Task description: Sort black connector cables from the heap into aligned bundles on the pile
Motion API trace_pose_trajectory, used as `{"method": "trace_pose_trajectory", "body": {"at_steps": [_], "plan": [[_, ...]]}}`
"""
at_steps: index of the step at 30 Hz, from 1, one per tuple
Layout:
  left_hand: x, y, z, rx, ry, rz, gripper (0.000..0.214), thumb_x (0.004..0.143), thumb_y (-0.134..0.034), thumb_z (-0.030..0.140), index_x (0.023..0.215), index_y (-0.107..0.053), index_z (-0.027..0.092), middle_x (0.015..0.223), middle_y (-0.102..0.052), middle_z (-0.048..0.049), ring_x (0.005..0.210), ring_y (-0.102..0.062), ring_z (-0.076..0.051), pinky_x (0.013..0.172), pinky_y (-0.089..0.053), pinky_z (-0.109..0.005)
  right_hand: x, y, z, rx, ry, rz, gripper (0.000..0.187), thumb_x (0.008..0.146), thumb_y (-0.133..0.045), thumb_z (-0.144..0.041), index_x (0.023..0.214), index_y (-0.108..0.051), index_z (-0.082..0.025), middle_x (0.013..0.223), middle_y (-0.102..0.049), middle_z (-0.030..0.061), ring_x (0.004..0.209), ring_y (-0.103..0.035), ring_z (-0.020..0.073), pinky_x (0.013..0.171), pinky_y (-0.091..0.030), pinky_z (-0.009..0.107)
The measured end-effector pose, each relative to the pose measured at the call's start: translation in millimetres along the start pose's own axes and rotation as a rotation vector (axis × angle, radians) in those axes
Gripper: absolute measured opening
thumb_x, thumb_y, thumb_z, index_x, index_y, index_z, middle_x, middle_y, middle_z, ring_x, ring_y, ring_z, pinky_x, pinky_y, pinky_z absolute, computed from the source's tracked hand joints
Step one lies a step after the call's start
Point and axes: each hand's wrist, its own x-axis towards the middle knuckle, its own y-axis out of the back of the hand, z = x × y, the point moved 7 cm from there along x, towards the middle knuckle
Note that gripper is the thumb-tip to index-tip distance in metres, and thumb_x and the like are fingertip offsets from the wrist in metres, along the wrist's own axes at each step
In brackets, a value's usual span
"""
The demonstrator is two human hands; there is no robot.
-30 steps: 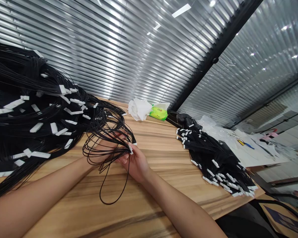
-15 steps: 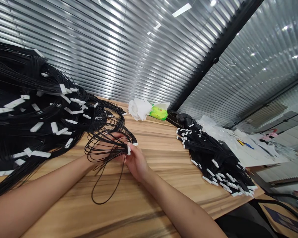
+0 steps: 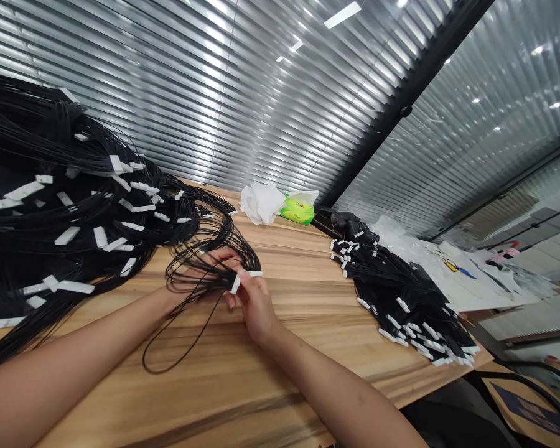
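A coil of thin black cable [image 3: 182, 274] with white connectors is held above the wooden table in front of me. My right hand [image 3: 256, 305] pinches the coil at a white connector [image 3: 236, 284] on its right side. Behind and under the loops, my left hand [image 3: 217, 258] is closed round the strands, its fingers partly hidden by them. A second white piece [image 3: 254, 273] juts out beside my right fingertips. One longer loop [image 3: 158, 372] droops below the rest toward the table.
At left lies a big heap of black cables [image 3: 74, 205] with white connectors. A neater pile of black cables [image 3: 396, 298] is on the right. Crumpled white tissue [image 3: 261, 204] and a green tissue pack [image 3: 298, 208] lie by the blinds. Beyond stands a white table [image 3: 476, 292] with plastic bags.
The drooping loop has swung to the left and a little up. The coil has tilted slightly in my hands, and the connector in my right fingers has shifted a little left.
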Motion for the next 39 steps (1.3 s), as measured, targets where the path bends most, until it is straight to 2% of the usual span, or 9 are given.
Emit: {"method": "trace_pose_trajectory", "body": {"at_steps": [2, 4, 8, 12, 18, 23, 27, 31, 39], "plan": [[7.8, -2.9, -5.2, -0.003, 0.024, -0.071, 0.030, 0.054, -0.081, 0.023, 0.082, -0.070, 0.018, 0.064, -0.069, -0.0004, 0.054, -0.063, -0.018, 0.047, -0.050, -0.025, 3.6, 10.4, -8.4, -0.023, 0.077, 0.121, 0.037, 0.074, -0.066, -0.052, 0.066, -0.060, -0.017, 0.057, -0.057, -0.0015, 0.046, -0.040, 0.0084, 0.044, -0.029, 0.023], [13.9, 0.6, -3.8, -0.018, -0.034, -0.043, 0.037, 0.053, -0.082, 0.023, 0.088, -0.070, 0.020, 0.082, -0.073, -0.0011, 0.076, -0.067, -0.019, 0.067, -0.053, -0.025, 6.3, 22.1, -19.9, -0.060, 0.167, 0.246, 0.038, 0.074, -0.065, -0.054, 0.064, -0.056, -0.018, 0.053, -0.051, -0.0038, 0.046, -0.037, 0.0082, 0.045, -0.028, 0.023], [17.1, 1.8, -3.1, 0.025, -0.115, -0.049, 0.037, 0.059, -0.079, 0.026, 0.094, -0.070, 0.020, 0.101, -0.072, -0.0047, 0.101, -0.064, -0.021, 0.091, -0.048, -0.029, 8.0, 34.3, -40.0, -0.181, 0.305, 0.352, 0.043, 0.079, -0.059, -0.054, 0.057, -0.049, -0.019, 0.046, -0.041, -0.0059, 0.047, -0.035, 0.0088, 0.049, -0.029, 0.024], [13.3, 9.7, 3.3, 0.116, -0.186, 0.045, 0.014, 0.065, -0.070, 0.030, 0.072, -0.068, 0.018, 0.082, -0.070, -0.0029, 0.085, -0.064, -0.019, 0.087, -0.048, -0.031, 6.8, 33.8, -45.7, -0.277, 0.358, 0.328, 0.046, 0.082, -0.055, -0.056, 0.055, -0.045, -0.020, 0.046, -0.038, -0.0058, 0.047, -0.033, 0.0093, 0.049, -0.029, 0.025], [-4.8, 19.0, 35.5, 0.316, -0.454, 0.228, 0.022, 0.079, -0.058, 0.038, 0.067, -0.063, 0.019, 0.067, -0.062, -0.0007, 0.070, -0.058, -0.016, 0.075, -0.046, -0.029, 4.9, 31.7, -43.7, -0.342, 0.378, 0.317, 0.050, 0.084, -0.049, -0.058, 0.053, -0.039, -0.022, 0.046, -0.035, -0.0053, 0.048, -0.031, 0.0097, 0.047, -0.028, 0.025], [-24.7, 2.3, 53.1, 0.635, -0.720, 0.255, 0.011, 0.080, -0.063, 0.030, 0.078, -0.066, 0.020, 0.080, -0.062, -0.0011, 0.078, -0.056, -0.016, 0.077, -0.044, -0.029, 5.4, 32.3, -43.0, -0.371, 0.358, 0.328, 0.050, 0.085, -0.049, -0.058, 0.053, -0.039, -0.022, 0.046, -0.033, -0.0056, 0.047, -0.030, 0.0097, 0.047, -0.027, 0.026], [-35.4, -16.6, 54.0, 0.843, -0.879, 0.149, 0.011, 0.083, -0.063, 0.027, 0.088, -0.072, 0.023, 0.087, -0.060, -0.0017, 0.085, -0.056, -0.015, 0.081, -0.043, -0.029, 5.2, 31.4, -39.3, -0.375, 0.347, 0.294, 0.050, 0.086, -0.048, -0.057, 0.053, -0.039, -0.021, 0.047, -0.035, -0.0051, 0.047, -0.031, 0.0093, 0.047, -0.026, 0.025], [-34.0, -16.9, 50.2, 0.868, -0.845, 0.124, 0.014, 0.087, -0.061, 0.029, 0.090, -0.073, 0.023, 0.086, -0.062, -0.0021, 0.085, -0.057, -0.015, 0.080, -0.043, -0.029, 4.9, 31.0, -35.3, -0.390, 0.339, 0.269, 0.048, 0.087, -0.047, -0.055, 0.054, -0.039, -0.021, 0.047, -0.036, -0.0054, 0.047, -0.031, 0.0091, 0.046, -0.026, 0.025], [-15.3, -7.6, 35.5, 0.675, -0.545, 0.096, 0.021, 0.080, -0.064, 0.037, 0.071, -0.066, 0.018, 0.073, -0.060, -0.0006, 0.073, -0.052, -0.015, 0.068, -0.041, -0.026, 3.4, 27.0, -36.5, -0.536, 0.364, 0.213, 0.042, 0.091, -0.045, -0.051, 0.061, -0.044, -0.021, 0.053, -0.040, -0.0043, 0.050, -0.037, 0.0103, 0.049, -0.031, 0.025]]}}
